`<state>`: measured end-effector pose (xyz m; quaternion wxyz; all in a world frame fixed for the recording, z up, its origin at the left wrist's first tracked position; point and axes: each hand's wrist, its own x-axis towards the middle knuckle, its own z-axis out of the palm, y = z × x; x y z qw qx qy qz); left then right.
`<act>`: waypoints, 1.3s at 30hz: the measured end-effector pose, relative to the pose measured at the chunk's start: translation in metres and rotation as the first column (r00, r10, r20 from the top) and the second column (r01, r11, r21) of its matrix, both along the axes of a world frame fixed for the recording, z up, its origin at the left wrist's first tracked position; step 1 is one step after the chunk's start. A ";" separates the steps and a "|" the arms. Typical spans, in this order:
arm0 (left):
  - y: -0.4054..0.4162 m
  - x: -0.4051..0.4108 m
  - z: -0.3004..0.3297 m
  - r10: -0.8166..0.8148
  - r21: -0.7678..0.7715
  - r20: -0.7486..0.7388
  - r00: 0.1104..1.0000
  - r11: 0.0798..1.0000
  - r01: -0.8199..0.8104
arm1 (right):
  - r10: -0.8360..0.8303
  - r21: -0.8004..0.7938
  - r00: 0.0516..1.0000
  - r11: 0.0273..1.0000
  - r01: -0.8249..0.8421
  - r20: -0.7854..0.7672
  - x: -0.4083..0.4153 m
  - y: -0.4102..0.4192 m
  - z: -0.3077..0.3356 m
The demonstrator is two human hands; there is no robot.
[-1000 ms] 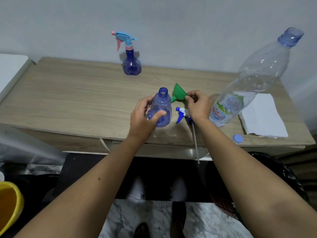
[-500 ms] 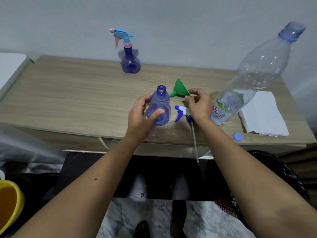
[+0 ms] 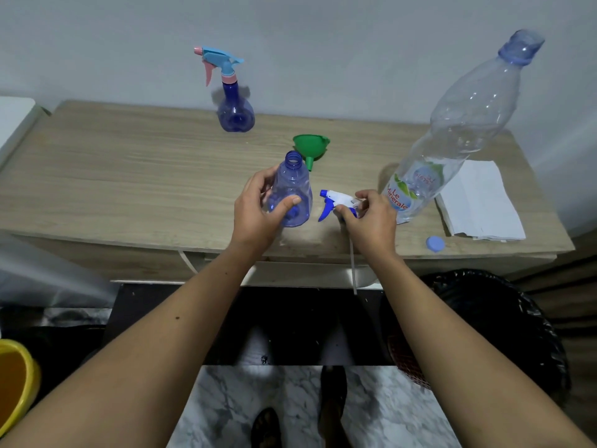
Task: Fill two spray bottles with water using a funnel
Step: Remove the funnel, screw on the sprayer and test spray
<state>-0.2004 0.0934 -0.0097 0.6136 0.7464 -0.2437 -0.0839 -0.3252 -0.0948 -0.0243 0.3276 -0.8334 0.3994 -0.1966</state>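
I count on the desk (image 3: 97, 176): two blue spray bottles, one capped at the back (image 3: 234, 108), one open-necked (image 3: 292, 189). One loose trigger head (image 3: 336, 202). One green funnel (image 3: 310, 147). One large water bottle (image 3: 452, 134), one loose blue cap (image 3: 435, 244). One stack of white paper (image 3: 478, 202). Two hands (image 3: 258, 211) (image 3: 371, 221).

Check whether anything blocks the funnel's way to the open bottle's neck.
Nothing visible does. The funnel lies on the table just behind and right of the open neck of the bottle gripped by the left hand; the gap between is bare.
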 end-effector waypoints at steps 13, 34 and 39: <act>0.001 0.001 -0.001 -0.020 -0.006 0.018 1.000 1.000 0.020 | -0.087 0.238 0.992 0.965 0.107 -0.095 0.002 0.003 0.008; 0.003 -0.001 0.006 -0.018 0.028 0.024 1.000 0.999 0.018 | -0.034 0.395 0.839 0.892 -0.220 0.543 0.032 0.004 0.136; 0.004 0.001 0.010 -0.029 0.048 0.007 1.000 0.998 0.028 | 0.075 0.320 0.744 0.871 -0.373 0.664 0.044 0.016 0.178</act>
